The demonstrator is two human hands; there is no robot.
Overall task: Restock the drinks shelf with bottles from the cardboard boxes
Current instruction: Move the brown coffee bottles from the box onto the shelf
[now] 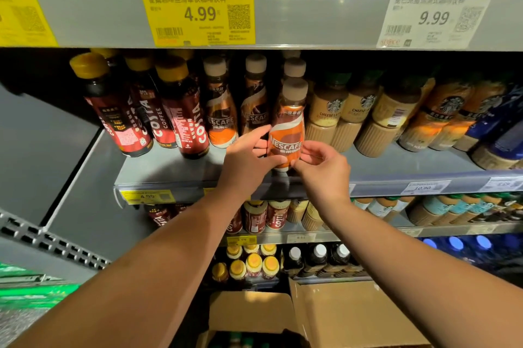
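Orange and brown, the Nescafé bottle [287, 132] stood near the front edge of the grey shelf [169, 169], and we had both hands on it. Our left hand [249, 158] wrapped its lower body from the left, thumb across the base of the label and fingers curled behind; our right hand [322, 163] pinched the bottom right side between thumb and fingertips. Neither hand was spread wide: both were closed onto the bottle.

Its long axis ran nearly upright, leaning slightly so that the beige cap [295, 88] pointed up and a little to the right, the base down toward the shelf lip. The label faced us squarely.

Just behind and left of it stood more Nescafé bottles [223, 110] in rows, with dark red Costa bottles [181, 115] further left and Starbucks bottles [331, 112] close on the right. Above hung a yellow price tag [196, 13] reading 4.99. Below our forearms an open cardboard box [339, 316] sat in front of the lower shelves.
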